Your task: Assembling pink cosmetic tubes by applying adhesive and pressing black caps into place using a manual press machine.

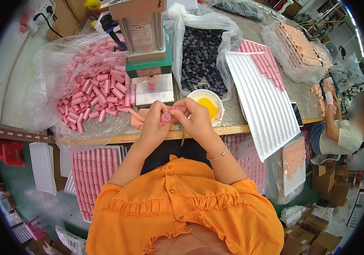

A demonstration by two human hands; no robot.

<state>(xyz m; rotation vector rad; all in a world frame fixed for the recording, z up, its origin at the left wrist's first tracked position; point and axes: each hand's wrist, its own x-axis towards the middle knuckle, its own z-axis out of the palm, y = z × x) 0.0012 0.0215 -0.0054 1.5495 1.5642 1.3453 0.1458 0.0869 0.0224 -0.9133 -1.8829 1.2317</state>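
Note:
In front of the press, my left hand [154,123] is closed around a short pink tube [165,118], its round end turned up. Close beside it, my right hand [196,120] pinches a small pink piece [176,108] between thumb and fingers; its exact shape is partly hidden. The two hands nearly touch above the table's front edge. A salmon-coloured cloth or strip [137,119] lies by my left hand. Behind my hands stands the bench press [148,68], with its green block above a metal plate [156,96]. A pink part [152,85] sits beneath the ram.
Loose pink tubes [101,91] heap up in clear plastic on the left. Black short tubes [203,59] fill a bag behind a white bowl of yellow stuff [208,106]. A white ridged tray [265,110] overhangs the wooden edge at right. A person [343,134] works farther right.

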